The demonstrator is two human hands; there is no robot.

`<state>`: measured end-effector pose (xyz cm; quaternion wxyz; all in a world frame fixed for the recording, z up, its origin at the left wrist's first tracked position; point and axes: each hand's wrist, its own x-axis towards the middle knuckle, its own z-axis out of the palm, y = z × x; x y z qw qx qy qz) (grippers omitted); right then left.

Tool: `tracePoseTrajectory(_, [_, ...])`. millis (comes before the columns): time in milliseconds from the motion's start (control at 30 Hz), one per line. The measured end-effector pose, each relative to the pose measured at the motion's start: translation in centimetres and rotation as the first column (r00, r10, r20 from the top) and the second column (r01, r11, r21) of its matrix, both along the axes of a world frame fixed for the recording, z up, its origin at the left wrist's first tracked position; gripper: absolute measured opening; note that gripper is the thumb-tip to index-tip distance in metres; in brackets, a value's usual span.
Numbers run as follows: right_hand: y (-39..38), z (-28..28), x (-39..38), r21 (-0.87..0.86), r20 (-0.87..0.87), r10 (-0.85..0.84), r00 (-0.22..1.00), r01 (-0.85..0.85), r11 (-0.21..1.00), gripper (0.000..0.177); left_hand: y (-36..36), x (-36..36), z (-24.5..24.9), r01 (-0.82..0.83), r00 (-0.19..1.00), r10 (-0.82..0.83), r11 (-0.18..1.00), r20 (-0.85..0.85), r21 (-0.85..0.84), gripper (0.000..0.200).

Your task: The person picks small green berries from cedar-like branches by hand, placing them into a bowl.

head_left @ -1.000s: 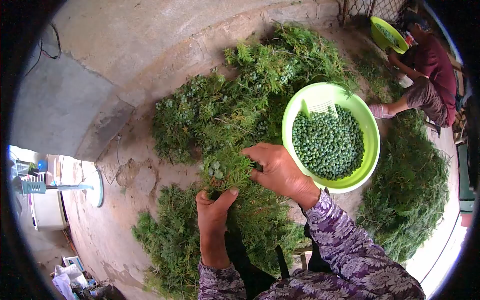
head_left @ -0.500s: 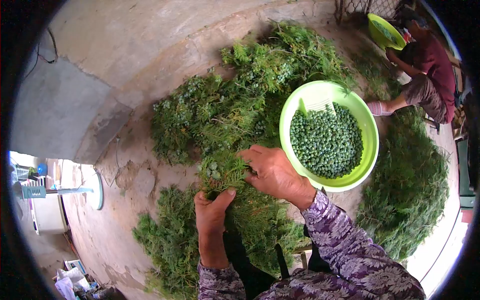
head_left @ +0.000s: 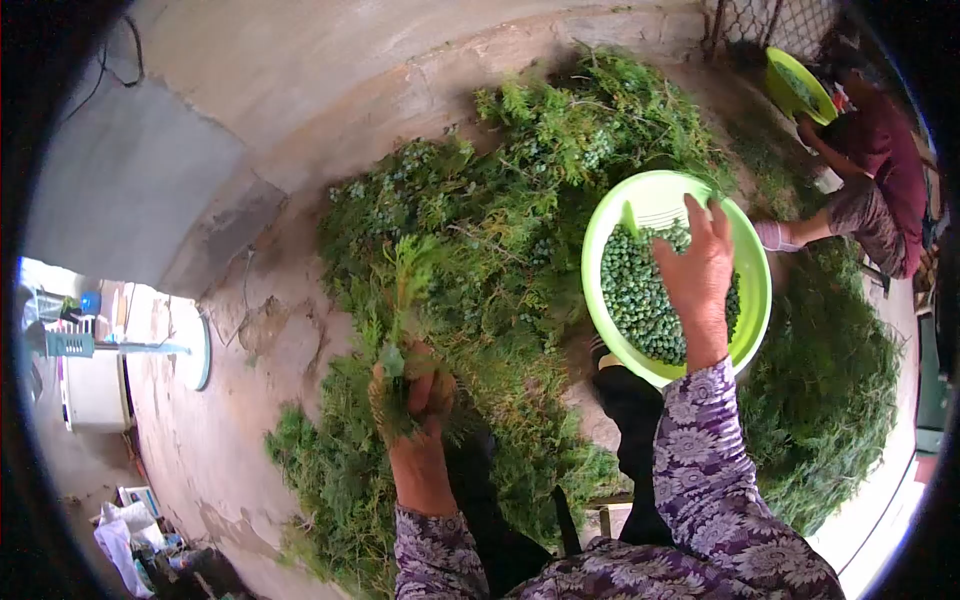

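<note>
Much of the floor (head_left: pixel 240 490) lies under feathery green branches, and over to the left a grey wall (head_left: pixel 150 190) edges the space. The largest heap (head_left: pixel 600 110) spreads across the middle and far side, a thick dark mound (head_left: pixel 820 410) sits on the right, and a looser pile (head_left: pixel 340 490) lies on the near side, around the worker's legs. Far off to the right I can see a person in a maroon top (head_left: pixel 890 150) sitting low, with a yellow-green tub (head_left: pixel 785 98) in front of them. Closer in, just right of the middle, stands a wide light-green basin (head_left: pixel 755 275) with a ribbed patch on its far inside wall. The worker has patterned purple sleeves (head_left: pixel 710 440). The right hand (head_left: pixel 700 275) is over the basin, thumb and fingers spread wide; whether it touches the contents I can't tell. The left hand (head_left: pixel 428 400), a little blurred, is closed around a leafy sprig (head_left: pixel 372 385), above the near pile and well apart from the basin. Smallest of all are the round green berries (head_left: pixel 635 290), crowded together inside the basin.
</note>
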<state>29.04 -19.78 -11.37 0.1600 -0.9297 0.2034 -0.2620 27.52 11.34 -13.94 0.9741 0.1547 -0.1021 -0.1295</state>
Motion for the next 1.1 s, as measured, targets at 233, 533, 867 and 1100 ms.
tracePoseTrajectory(233, [1.7,-1.1,0.5,0.017,0.088,0.157,0.984,-0.159,0.987,0.036,-0.3,-0.1,1.0,-0.053,0.983,0.033,0.993,-0.178,-0.109,0.053])
tracePoseTrajectory(533, [8.0,-0.3,-0.2,0.817,0.092,0.648,0.756,-0.429,0.385,0.026,-0.4,0.0,-0.1,-0.126,0.981,0.127,0.992,-0.149,0.014,0.026])
tracePoseTrajectory(867, [12.5,1.6,-1.1,0.89,0.451,0.552,0.701,-0.396,-0.225,0.041,-2.1,-0.4,2.4,0.013,0.826,0.224,0.91,-0.517,0.414,0.009])
tracePoseTrajectory(1100, [13.2,1.8,-1.3,0.805,0.36,0.613,0.703,-0.566,0.176,0.041,-4.7,-0.2,4.6,0.087,0.721,0.319,0.839,-0.615,0.537,0.012])
